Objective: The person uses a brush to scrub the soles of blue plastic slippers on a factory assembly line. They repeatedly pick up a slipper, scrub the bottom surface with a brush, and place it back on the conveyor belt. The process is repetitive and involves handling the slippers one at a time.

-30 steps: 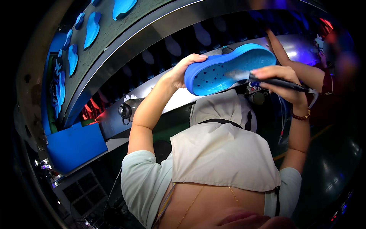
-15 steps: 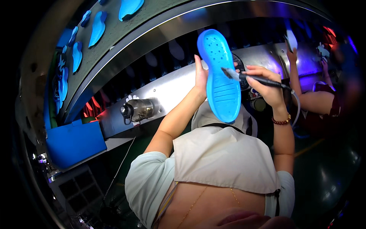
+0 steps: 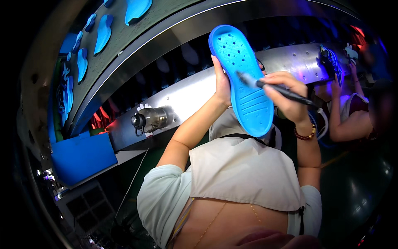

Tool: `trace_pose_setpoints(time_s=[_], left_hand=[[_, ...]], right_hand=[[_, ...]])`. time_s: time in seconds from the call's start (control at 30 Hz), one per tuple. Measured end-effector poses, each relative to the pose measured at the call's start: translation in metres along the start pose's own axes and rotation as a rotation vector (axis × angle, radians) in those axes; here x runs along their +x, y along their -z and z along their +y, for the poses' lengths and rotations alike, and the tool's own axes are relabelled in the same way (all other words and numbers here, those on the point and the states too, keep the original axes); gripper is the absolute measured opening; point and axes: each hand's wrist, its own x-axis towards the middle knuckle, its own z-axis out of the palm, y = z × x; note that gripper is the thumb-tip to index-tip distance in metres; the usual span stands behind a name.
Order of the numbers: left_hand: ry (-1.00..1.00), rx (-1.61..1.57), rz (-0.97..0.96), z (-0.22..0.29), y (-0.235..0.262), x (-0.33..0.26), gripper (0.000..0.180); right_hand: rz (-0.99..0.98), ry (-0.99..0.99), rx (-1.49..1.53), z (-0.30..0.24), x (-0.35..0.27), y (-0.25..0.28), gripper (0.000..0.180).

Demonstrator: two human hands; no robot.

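A bright blue shoe sole [image 3: 248, 97] is held up in front of me, its hollowed inner face with small holes and ridges turned toward me. My left hand [image 3: 222, 81] grips its left edge, thumb along the rim and the other fingers hidden behind. In my right hand [image 3: 290, 93] is a brush [image 3: 286, 92] with a black handle and pale ferrule, a hose trailing from its rear end. The bristle tip lies over the middle of the sole, slightly blurred; whether it touches cannot be made out.
A conveyor belt [image 3: 166, 10] with several blue soles [image 3: 103, 33] runs along the upper left. Below it a metal ledge [image 3: 195, 93] carries a dark bottle [image 3: 149, 120]. A blue box [image 3: 83, 157] stands at left. On the right, a co-worker's arm [image 3: 352, 122] reaches toward a dark shoe part [image 3: 331, 64].
The sole has tilted, its lower end swinging right and its top shifting slightly up and left. The brush tip has moved slightly left. The co-worker's hand has come down, now near a dark shoe part.
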Motion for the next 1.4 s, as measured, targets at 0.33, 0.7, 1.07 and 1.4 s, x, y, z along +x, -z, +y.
trace_pose_setpoints(time_s=[0.33, 0.7, 1.07, 1.4], left_hand=[[-0.207, 0.056, -0.031, 0.031, -0.013, 0.011, 0.097], [-0.23, 0.408, 0.086, 0.046, -0.029, 0.018, 0.103], [-0.288, 0.105, 0.006, 0.011, -0.049, 0.005, 0.064], [-0.333, 0.083, 0.081, 0.009, -0.042, 0.009, 0.046]], right_hand=[[-0.289, 0.119, -0.019, -0.004, -0.008, 0.015, 0.02], [-0.402, -0.013, 0.12, 0.007, -0.031, 0.022, 0.022], [0.147, -0.345, 1.021, 0.013, -0.031, 0.0, 0.018], [-0.01, -0.273, 0.392, -0.001, -0.026, 0.007, 0.019]])
